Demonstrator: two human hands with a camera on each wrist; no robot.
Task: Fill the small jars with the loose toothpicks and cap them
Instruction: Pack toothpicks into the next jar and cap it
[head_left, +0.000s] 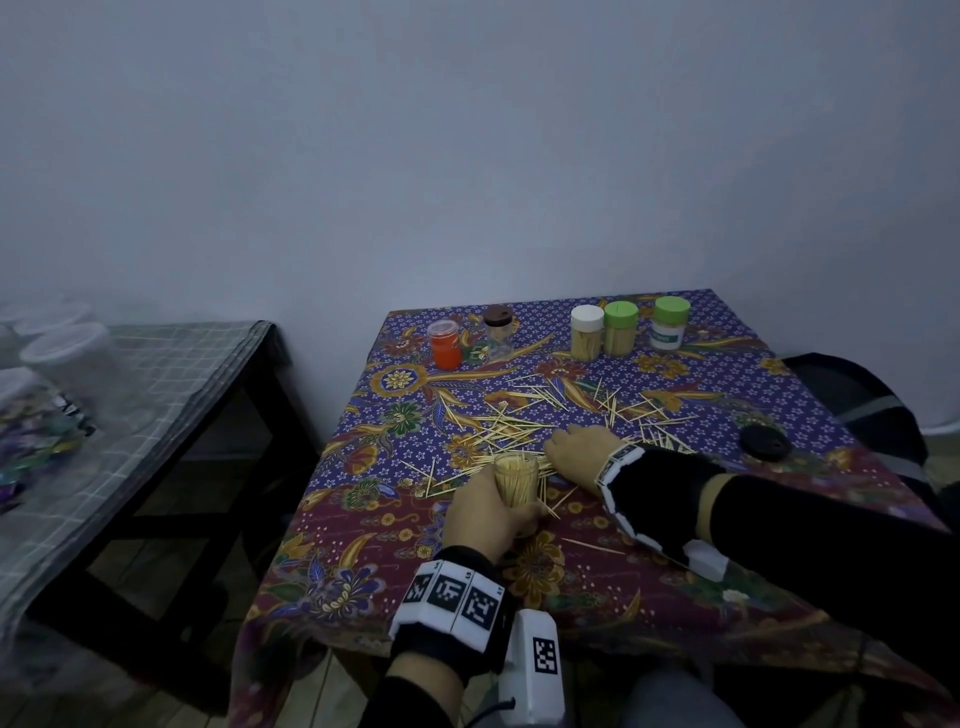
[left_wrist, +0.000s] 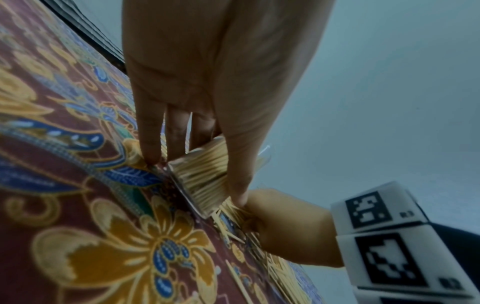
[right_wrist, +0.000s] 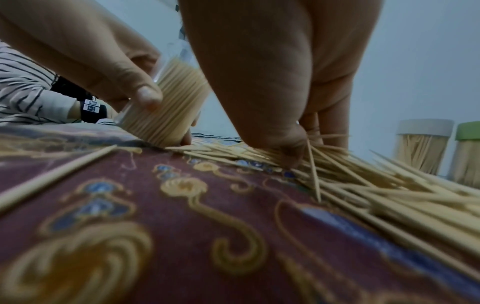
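Note:
A clear open jar (head_left: 516, 480), packed with upright toothpicks, stands on the patterned cloth near the table's front. My left hand (head_left: 493, 519) grips it around the lower wall; in the left wrist view the thumb and fingers (left_wrist: 152, 144) wrap the jar (left_wrist: 205, 176). Just right of it, my right hand (head_left: 569, 444) is curled knuckles-up on the pile of loose toothpicks (head_left: 519, 423). In the right wrist view its fingertips (right_wrist: 292, 156) pinch a bunch of toothpicks (right_wrist: 363, 185) against the cloth, beside the jar (right_wrist: 171, 107). A black lid (head_left: 765, 442) lies at the right.
Three capped, filled jars stand at the back: a white-lidded jar (head_left: 587, 332), a green-lidded jar (head_left: 621, 328) and a labelled green-lidded jar (head_left: 671, 322). An orange jar (head_left: 445, 344) and a brown-lidded jar (head_left: 498, 332) stand back left. A side table (head_left: 156, 395) with plastic tubs is to the left.

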